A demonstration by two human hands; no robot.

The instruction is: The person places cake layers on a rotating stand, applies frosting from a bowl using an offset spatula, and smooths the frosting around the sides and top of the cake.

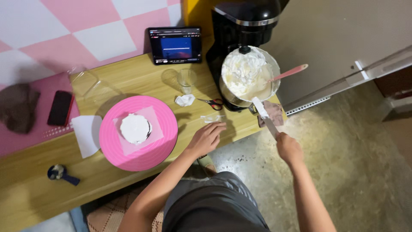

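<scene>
Right hand [288, 147] gripping one spatula [263, 113], left hand [207, 136] flat, empty, one cake [135, 128], one bowl [269, 88]

I look down on a long wooden table [128, 81] set against a wall of pink and white checks [81, 25]. Right of it I see a rough grey concrete floor [352, 154] and a plain grey panel [343, 34]. A patterned mat [107, 217] lies below.
</scene>
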